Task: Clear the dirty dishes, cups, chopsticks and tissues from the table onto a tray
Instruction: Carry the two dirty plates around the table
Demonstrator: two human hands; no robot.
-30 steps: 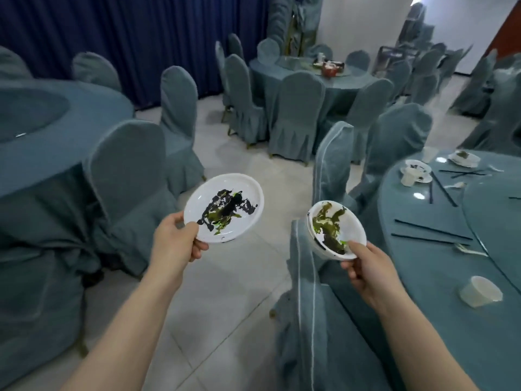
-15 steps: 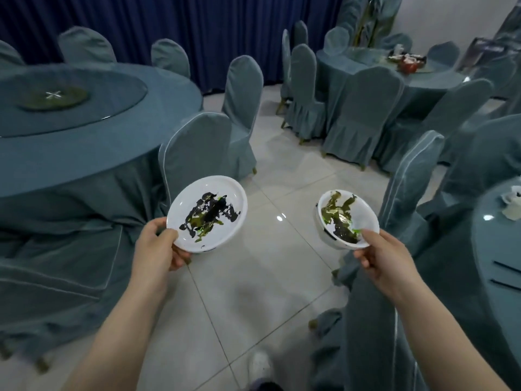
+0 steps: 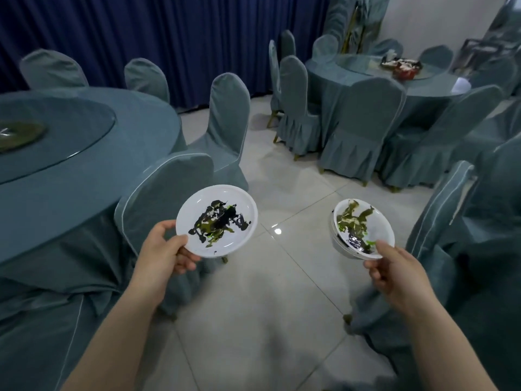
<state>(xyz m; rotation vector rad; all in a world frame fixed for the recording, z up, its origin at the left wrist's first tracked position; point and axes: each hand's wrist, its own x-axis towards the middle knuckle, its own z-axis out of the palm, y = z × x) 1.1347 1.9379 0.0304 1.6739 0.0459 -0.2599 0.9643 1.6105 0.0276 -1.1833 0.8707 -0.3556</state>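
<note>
Dirty plate (image 3: 217, 221), held over the floor, is pinched at its near rim by the left hand (image 3: 163, 256), and the bowl (image 3: 362, 228) likewise by the right hand (image 3: 394, 273); both judged rigid, light, breakable, grease-slick.

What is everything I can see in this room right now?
plate: one, white with dark and green smears, held over the floor, left of centre
bowl: one, white, same smears, held on the right
round tables: two, blue-grey cloths; near left and far right
covered chairs: several, blue-grey, around the tables
curtain: dark blue, back wall
floor: pale tiles
left hand: grips the plate's rim
right hand: pinches the bowl's rim
</note>
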